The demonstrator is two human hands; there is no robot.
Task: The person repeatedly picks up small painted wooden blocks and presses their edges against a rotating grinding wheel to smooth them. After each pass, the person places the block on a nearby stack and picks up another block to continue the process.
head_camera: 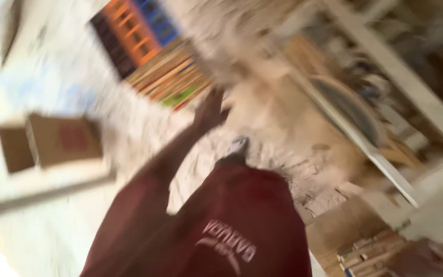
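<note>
Boards (173, 82), a blurred coloured stack at upper centre, sit just beyond the left hand (210, 110), whose fingers are too smeared to tell whether spread or closed, so a slow, steady reach over the rubbly floor (283, 164) seems wise.

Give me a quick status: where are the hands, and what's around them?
One hand hangs by the leg, apparently empty; too blurred to tell which side. Other hand not seen. Cardboard box on a ledge nearby, stacked crates ahead. Rough pale floor underfoot.
</note>
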